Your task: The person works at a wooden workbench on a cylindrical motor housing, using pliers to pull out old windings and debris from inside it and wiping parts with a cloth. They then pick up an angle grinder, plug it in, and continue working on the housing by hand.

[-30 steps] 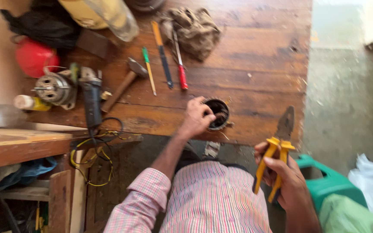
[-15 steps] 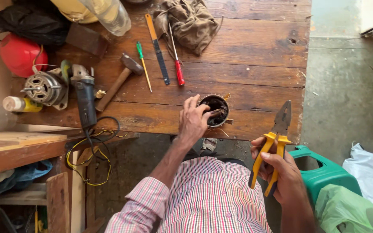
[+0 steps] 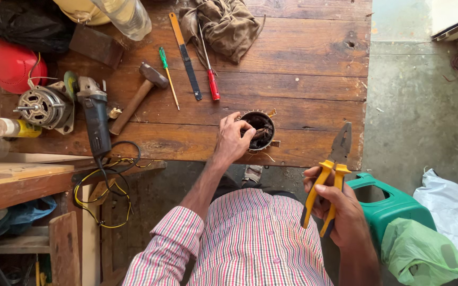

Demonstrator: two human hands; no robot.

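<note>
My left hand (image 3: 232,139) grips the rim of a small round black motor stator (image 3: 259,129) with copper windings, which rests near the front edge of the wooden table (image 3: 303,69). My fingers reach into its top. My right hand (image 3: 340,209) hangs below the table edge, off to the right, closed around yellow-handled pliers (image 3: 328,177) whose jaws point up toward the table corner.
On the table lie a hammer (image 3: 136,98), a green screwdriver (image 3: 168,74), a red screwdriver (image 3: 210,74), a flat file (image 3: 185,53), a brown rag (image 3: 223,26), an angle grinder (image 3: 95,116), a small motor (image 3: 41,107) and a red helmet (image 3: 11,63). A green stool (image 3: 393,204) stands on the floor at right.
The view has shifted a little toward the table. My left hand stays on the stator and my right hand has lifted the pliers slightly toward the table corner.
</note>
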